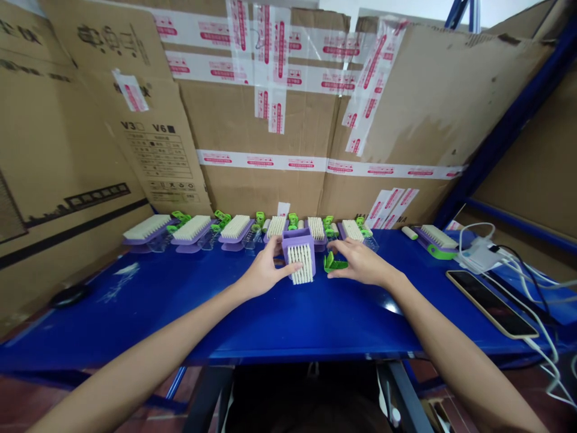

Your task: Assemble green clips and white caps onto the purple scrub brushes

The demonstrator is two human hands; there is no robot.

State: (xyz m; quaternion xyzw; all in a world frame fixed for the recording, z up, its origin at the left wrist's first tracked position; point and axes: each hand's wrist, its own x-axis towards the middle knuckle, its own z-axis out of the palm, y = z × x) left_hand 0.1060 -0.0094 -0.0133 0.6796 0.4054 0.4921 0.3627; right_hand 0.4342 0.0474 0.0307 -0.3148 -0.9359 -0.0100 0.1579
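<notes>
A purple brush [299, 257] with white bristles stands on the blue table [216, 313] in the middle. My left hand [265, 270] grips its left side, thumb against the bristles. My right hand [360, 263] pinches a small green plastic clip [334, 263] lying just right of the brush. Behind both hands runs a row of several purple brushes [234, 228] with green parts [180, 218], bristles up, along the cardboard wall.
Taped cardboard boxes [279, 108] wall in the back and left. One more purple and green brush [436, 240] lies at the right, beside a white charger [478, 252] with cables and a phone [491, 304]. A dark round object [67, 294] sits at far left.
</notes>
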